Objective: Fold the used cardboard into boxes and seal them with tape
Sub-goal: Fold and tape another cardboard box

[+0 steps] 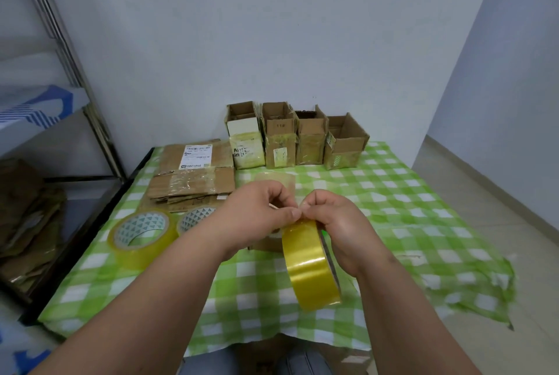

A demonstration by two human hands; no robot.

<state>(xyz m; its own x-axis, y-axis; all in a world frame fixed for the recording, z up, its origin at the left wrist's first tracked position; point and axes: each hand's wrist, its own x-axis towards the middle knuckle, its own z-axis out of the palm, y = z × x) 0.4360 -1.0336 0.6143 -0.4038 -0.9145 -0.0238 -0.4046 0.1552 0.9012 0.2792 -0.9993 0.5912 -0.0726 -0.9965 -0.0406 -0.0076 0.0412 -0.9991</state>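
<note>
Table [393, 223]: four open boxes [295, 135].

From my remote feed: even, soft light, faint shadows beneath my hands [298, 217]; glare streaks the tape roll [311, 266] under them; wide-angle bending and blur at the frame's far-left edge.

Pale blue-grey walls [272, 27], beige tiled floor [520, 223], metal shelving [75, 78] left.
</note>
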